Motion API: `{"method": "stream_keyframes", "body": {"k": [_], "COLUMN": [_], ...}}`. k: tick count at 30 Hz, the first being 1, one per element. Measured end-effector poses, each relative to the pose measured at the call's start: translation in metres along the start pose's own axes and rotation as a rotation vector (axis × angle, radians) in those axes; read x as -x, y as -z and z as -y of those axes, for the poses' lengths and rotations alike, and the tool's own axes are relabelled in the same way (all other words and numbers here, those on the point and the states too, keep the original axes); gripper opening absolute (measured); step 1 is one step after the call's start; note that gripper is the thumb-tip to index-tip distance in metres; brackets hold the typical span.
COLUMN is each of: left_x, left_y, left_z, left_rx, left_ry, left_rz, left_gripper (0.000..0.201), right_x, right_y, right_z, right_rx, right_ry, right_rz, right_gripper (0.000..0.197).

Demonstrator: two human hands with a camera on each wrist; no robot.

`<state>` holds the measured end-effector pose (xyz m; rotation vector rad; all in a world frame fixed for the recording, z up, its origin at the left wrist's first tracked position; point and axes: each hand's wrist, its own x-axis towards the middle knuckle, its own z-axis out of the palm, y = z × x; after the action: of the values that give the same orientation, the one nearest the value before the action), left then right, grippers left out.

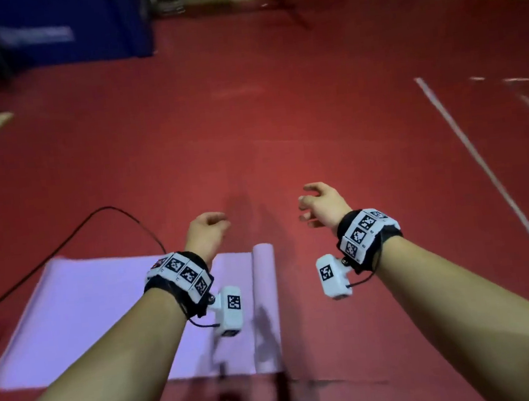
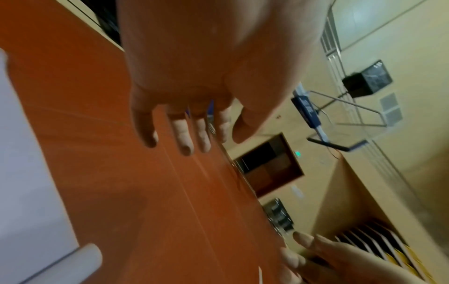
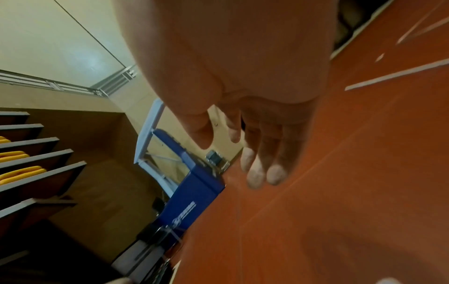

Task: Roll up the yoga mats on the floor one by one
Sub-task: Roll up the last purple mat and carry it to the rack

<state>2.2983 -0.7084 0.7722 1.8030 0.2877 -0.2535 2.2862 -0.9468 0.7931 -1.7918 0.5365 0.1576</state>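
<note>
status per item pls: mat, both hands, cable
yoga mat: mostly flat on the red floor, right end rolled into a thin roll
left hand: above the floor, empty, fingers loosely curled
right hand: above the floor, empty, fingers relaxed
black cable: loose on the floor, behind the mat

A red sports floor (image 1: 281, 126) with white painted lines (image 1: 481, 164) fills the room. A blue padded block (image 1: 75, 27) stands at the far left edge. Cream walls (image 3: 60, 38) rise behind tiered steps with yellow seats (image 3: 21, 171), under dim light. A black cable (image 1: 65, 241) lies across the floor.
</note>
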Motion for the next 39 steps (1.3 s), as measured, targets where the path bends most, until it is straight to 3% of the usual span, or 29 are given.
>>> {"method": "stream_keyframes", "body": {"k": [4, 7, 14, 19, 23, 32, 36, 39], "left_x": [-0.026, -0.053, -0.115, -0.156, -0.194, -0.246, -0.250, -0.250], "left_y": [0.049, 0.069, 0.066, 0.053, 0.026, -0.107, -0.174, -0.225], "left_z": [0.021, 0.043, 0.083, 0.127, 0.193, 0.417, 0.518, 0.581], "left_rx": [0.055, 0.079, 0.216, 0.305, 0.318, 0.530, 0.527, 0.526], "left_ry": [0.097, 0.167, 0.330, 0.445, 0.580, 0.884, 0.979, 1.039], "left_rz": [-0.214, -0.295, -0.392, -0.510, -0.644, -0.896, -0.850, -0.783], "left_gripper": [0.014, 0.016, 0.018, 0.016, 0.022, 0.022, 0.027, 0.033], "right_x": [-0.054, -0.088, -0.175, -0.250, -0.324, -0.439, -0.464, -0.477], "right_y": [-0.071, -0.111, -0.169, -0.214, -0.259, -0.345, -0.349, -0.344], "right_z": [0.017, 0.025, 0.027, -0.003, -0.066, -0.302, -0.407, -0.473], "right_rx": [0.010, 0.063, 0.178, 0.299, 0.453, 0.800, 0.932, 1.074], "right_ry": [0.003, 0.009, -0.038, -0.054, -0.044, 0.019, 0.049, 0.105], "right_rz": [0.229, 0.346, 0.452, 0.581, 0.711, 1.016, 1.081, 1.168], "right_gripper": [0.037, 0.038, 0.035, 0.033, 0.026, 0.032, 0.017, 0.028]}}
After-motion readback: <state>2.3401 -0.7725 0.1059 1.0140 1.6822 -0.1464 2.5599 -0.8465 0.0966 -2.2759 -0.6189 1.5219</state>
